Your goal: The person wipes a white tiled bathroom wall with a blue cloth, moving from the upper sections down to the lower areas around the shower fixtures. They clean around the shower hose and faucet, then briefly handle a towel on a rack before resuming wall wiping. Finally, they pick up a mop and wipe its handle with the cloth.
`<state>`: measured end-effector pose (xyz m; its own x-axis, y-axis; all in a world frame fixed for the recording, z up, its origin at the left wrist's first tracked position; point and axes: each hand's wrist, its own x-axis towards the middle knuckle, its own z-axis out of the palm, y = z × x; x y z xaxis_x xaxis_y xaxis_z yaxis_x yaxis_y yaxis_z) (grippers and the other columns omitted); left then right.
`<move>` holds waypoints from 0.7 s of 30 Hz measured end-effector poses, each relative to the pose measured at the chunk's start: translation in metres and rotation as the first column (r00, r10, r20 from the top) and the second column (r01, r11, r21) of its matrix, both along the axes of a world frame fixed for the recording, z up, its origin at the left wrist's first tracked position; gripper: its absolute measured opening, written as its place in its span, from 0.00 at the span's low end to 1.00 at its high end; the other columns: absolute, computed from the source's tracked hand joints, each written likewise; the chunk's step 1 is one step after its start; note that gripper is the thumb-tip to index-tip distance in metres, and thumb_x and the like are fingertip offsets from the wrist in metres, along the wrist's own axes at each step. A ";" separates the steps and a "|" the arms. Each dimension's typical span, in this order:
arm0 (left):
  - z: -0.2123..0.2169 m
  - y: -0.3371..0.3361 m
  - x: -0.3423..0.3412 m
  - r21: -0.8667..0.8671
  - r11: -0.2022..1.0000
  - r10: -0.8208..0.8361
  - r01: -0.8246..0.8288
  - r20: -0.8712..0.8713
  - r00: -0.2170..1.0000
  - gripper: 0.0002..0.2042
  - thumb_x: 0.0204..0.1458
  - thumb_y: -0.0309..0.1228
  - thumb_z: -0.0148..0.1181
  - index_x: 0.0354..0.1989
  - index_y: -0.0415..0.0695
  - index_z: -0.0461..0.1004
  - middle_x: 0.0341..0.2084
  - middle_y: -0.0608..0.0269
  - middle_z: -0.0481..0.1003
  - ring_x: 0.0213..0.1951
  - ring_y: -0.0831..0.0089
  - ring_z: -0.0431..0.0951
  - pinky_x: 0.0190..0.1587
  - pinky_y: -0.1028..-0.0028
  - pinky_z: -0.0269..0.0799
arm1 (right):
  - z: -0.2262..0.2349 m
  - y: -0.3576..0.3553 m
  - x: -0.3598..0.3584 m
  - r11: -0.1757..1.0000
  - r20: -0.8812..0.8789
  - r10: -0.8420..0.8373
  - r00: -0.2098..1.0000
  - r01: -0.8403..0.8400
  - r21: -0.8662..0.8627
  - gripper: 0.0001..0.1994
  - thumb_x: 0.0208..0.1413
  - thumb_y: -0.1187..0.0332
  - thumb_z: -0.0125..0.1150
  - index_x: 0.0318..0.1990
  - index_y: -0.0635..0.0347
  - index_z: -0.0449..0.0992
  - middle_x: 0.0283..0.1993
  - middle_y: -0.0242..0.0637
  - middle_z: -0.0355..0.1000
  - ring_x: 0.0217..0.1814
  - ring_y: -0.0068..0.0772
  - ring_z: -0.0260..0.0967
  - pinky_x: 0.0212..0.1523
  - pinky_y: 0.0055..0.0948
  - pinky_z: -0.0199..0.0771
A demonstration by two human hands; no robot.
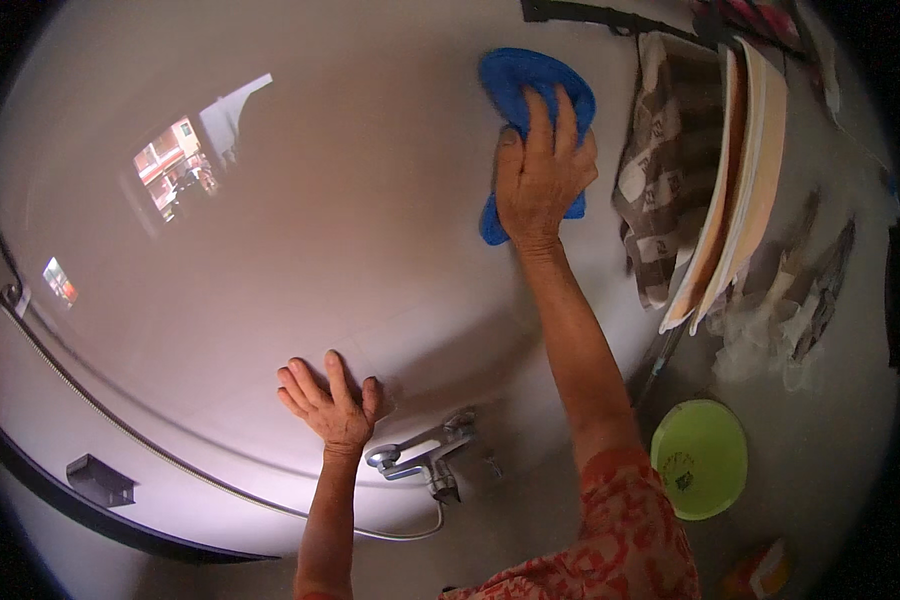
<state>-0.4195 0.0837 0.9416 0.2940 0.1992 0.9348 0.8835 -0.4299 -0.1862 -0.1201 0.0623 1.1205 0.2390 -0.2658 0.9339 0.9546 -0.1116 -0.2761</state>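
Observation:
A blue cloth [525, 68] lies against a glossy, pale wall [370, 190] at the upper right of centre. My right hand [545, 185] presses on it with bent fingers, arm stretched upward, and part of the cloth is hidden beneath the palm. Lower and to the left, my left hand [332, 405] rests on the same wall with its fingers apart and holds nothing. Just to the right of that hand is a chrome mixer tap [432, 458], fixed to the wall.
From the tap a metal shower hose [150, 440] curves left to a wall holder [2, 275]. A small grey box [100, 480] sits below the hose. At right hang a brown checked towel [660, 180] and a peach towel [755, 170], with a green basin [715, 420] lower down.

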 end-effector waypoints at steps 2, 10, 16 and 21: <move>-0.002 0.003 0.004 0.046 0.999 -0.001 -0.001 0.028 1.000 0.31 0.52 0.52 0.45 0.60 0.47 0.57 0.62 0.38 0.43 0.63 0.38 0.42 0.59 0.43 0.35 | -0.019 -0.001 0.014 0.999 -0.107 0.038 0.993 -0.041 -0.023 0.22 0.50 0.60 0.50 0.55 0.50 0.65 0.63 0.44 0.52 0.58 0.56 0.47 0.51 0.53 0.45; 0.001 0.007 0.014 0.145 0.989 0.008 -0.013 0.036 0.999 0.31 0.54 0.53 0.40 0.62 0.45 0.55 0.62 0.35 0.45 0.63 0.39 0.43 0.61 0.45 0.34 | -0.143 -0.019 0.049 0.984 -0.303 0.101 0.947 -0.141 -0.113 0.23 0.49 0.63 0.48 0.55 0.55 0.64 0.64 0.47 0.50 0.61 0.59 0.45 0.56 0.56 0.40; 0.003 0.004 0.012 0.164 0.985 0.050 -0.054 0.024 0.998 0.32 0.55 0.53 0.38 0.64 0.46 0.51 0.63 0.38 0.44 0.64 0.41 0.43 0.60 0.43 0.34 | -0.216 -0.024 0.090 0.969 -0.495 0.058 0.867 -0.168 -0.180 0.24 0.55 0.57 0.41 0.58 0.58 0.61 0.65 0.46 0.51 0.58 0.54 0.49 0.55 0.54 0.44; 0.003 0.006 0.010 0.160 0.985 0.058 -0.061 0.018 0.998 0.32 0.55 0.53 0.38 0.64 0.47 0.49 0.63 0.39 0.44 0.64 0.41 0.42 0.60 0.43 0.35 | -0.273 -0.037 0.125 0.948 -0.929 -0.022 0.370 -0.288 -0.137 0.29 0.58 0.52 0.40 0.63 0.56 0.51 0.67 0.42 0.48 0.63 0.55 0.47 0.61 0.50 0.38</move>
<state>-0.4092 0.0898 0.9449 0.2738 0.0631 0.9597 0.9094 -0.3419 -0.2370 0.0045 0.0252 0.8480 0.9898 0.0403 0.1364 0.1419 -0.2146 -0.9663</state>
